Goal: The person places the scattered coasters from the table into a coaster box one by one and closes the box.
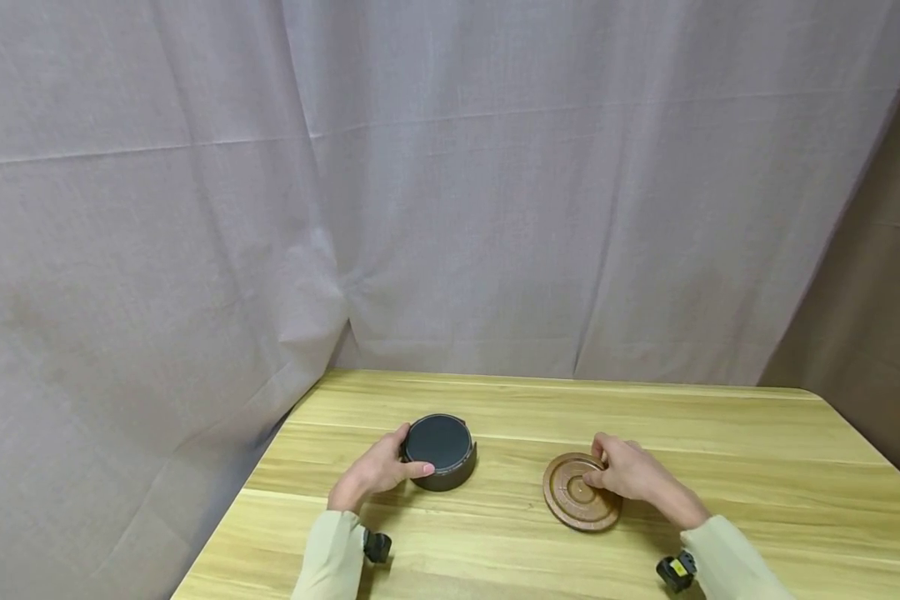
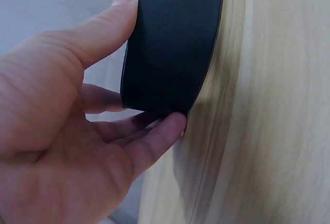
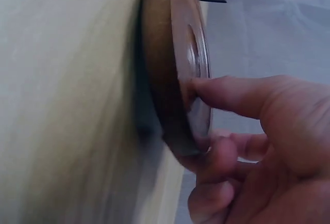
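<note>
On the left side of the table is a round black holder (image 1: 438, 443) with a dark disc-like top and a low curved wall. My left hand (image 1: 378, 468) grips its near-left side, thumb on the upper rim. In the left wrist view, fingers curl under the end of the black wall (image 2: 170, 43). Farther right, my right hand (image 1: 636, 473) pinches a brown round coaster (image 1: 570, 504) with concentric grooves by its right edge. The right wrist view shows the thumb on the grooved face of the coaster (image 3: 160, 53), which seems tilted slightly off the table; its underside is hidden.
Both things are on or over a light wood-grain table (image 1: 495, 546). A grey cloth curtain (image 1: 457, 208) hangs behind the table's far edge and along the left side. A darker brown cloth (image 1: 870, 317) hangs at the right. Small black cameras sit at both wrists.
</note>
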The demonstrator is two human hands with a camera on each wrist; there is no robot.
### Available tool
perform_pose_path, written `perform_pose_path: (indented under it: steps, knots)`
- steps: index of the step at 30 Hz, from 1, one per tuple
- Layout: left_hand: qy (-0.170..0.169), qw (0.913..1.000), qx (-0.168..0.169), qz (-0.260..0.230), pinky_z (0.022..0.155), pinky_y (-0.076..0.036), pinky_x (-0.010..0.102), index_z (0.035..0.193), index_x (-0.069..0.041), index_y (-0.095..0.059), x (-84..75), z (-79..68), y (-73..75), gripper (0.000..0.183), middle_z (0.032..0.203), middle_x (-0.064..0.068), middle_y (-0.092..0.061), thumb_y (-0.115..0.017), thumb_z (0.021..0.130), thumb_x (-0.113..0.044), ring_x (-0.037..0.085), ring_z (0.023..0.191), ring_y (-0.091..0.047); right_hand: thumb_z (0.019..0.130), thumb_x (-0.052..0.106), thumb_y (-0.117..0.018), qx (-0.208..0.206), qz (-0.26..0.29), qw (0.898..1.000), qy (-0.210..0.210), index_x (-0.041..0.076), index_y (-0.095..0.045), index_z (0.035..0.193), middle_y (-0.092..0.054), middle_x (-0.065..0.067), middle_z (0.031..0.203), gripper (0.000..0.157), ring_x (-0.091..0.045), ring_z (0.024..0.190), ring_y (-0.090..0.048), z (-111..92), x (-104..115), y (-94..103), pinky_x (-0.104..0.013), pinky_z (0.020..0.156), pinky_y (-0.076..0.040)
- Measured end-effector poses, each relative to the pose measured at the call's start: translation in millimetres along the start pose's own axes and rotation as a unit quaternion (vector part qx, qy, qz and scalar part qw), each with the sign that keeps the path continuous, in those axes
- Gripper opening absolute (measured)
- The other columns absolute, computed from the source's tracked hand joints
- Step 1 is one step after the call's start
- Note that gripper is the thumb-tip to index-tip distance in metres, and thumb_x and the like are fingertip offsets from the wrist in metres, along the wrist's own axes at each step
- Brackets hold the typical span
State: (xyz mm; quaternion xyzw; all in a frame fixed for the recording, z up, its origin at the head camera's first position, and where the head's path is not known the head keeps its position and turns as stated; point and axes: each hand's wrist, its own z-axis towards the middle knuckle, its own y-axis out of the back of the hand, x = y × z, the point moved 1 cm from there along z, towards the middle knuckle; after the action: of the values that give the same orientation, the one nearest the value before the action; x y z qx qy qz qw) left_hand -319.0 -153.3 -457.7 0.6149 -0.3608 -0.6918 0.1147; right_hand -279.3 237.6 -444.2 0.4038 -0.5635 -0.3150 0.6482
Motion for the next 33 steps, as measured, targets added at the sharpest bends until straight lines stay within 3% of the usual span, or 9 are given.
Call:
perform_pose_path:
  steps: [4, 9, 15, 22, 29, 33]
  knots:
    - [-0.005, 1.0, 0.001, 0.001, 0.117, -0.028, 0.056, 0.152, 0.009, -0.02, 0.3, -0.1, 0.7, 0.098, 0.153, 0.03, -0.033, -0.076, 0.085, -0.035, 0.042, 0.143, -0.033, 0.084, 0.023, -0.076, -0.025, 0.027, 0.999, 0.026, 0.012, -0.055, 0.092, -0.055, 0.0, 0.068, 0.025, -0.014, 0.06, -0.049, 0, 4, 6.4, -0.028, 0.053, -0.038]
    - [-0.005, 1.0, -0.002, 0.003, 0.117, -0.029, 0.055, 0.152, 0.009, -0.02, 0.1, -0.4, 0.2, 0.099, 0.153, 0.03, -0.034, -0.076, 0.085, -0.037, 0.042, 0.143, -0.034, 0.088, 0.015, -0.071, -0.085, 0.04, 0.992, 0.086, 0.015, -0.06, 0.096, -0.066, 0.002, 0.079, 0.013, -0.011, 0.067, -0.054, 4, 11, 15.9, -0.03, 0.061, -0.041]
    - [-0.006, 1.0, 0.0, 0.003, 0.116, -0.029, 0.055, 0.152, 0.009, -0.02, 0.8, -0.2, -0.2, 0.099, 0.152, 0.03, -0.035, -0.076, 0.085, -0.037, 0.041, 0.142, -0.035, 0.091, 0.017, -0.068, -0.117, 0.067, 0.987, 0.085, 0.016, -0.061, 0.098, -0.069, 0.0, 0.084, 0.01, -0.007, 0.058, -0.049, 9, 24, 19.0, -0.026, 0.056, -0.039]
    - [-0.007, 1.0, 0.001, 0.003, 0.116, -0.029, 0.055, 0.152, 0.009, -0.02, 0.5, 0.0, -0.7, 0.099, 0.152, 0.031, -0.035, -0.076, 0.085, -0.037, 0.042, 0.142, -0.035, 0.092, 0.012, -0.067, -0.159, 0.106, 0.978, 0.088, 0.01, -0.062, 0.1, -0.067, -0.003, 0.081, 0.01, -0.007, 0.061, -0.049, 18, 41, 8.6, -0.024, 0.056, -0.041]
    - [-0.002, 1.0, -0.004, 0.0, 0.116, -0.029, 0.055, 0.153, 0.008, -0.019, 0.1, -0.8, 1.2, 0.1, 0.153, 0.03, -0.035, -0.076, 0.085, -0.037, 0.041, 0.143, -0.034, 0.094, 0.01, -0.064, -0.139, 0.192, 0.97, 0.059, 0.005, -0.059, 0.107, -0.066, -0.011, 0.086, 0.015, -0.012, 0.051, -0.053, 34, 68, -5.3, -0.028, 0.041, -0.048]
    - [0.003, 1.0, -0.004, -0.001, 0.117, -0.028, 0.055, 0.153, 0.008, -0.019, -0.1, -1.1, 2.4, 0.1, 0.153, 0.03, -0.034, -0.077, 0.084, -0.037, 0.041, 0.143, -0.033, 0.095, 0.009, -0.062, -0.131, 0.223, 0.965, 0.053, 0.004, -0.058, 0.109, -0.066, -0.013, 0.087, 0.016, -0.013, 0.047, -0.055, 42, 82, -13.6, -0.034, 0.039, -0.05]
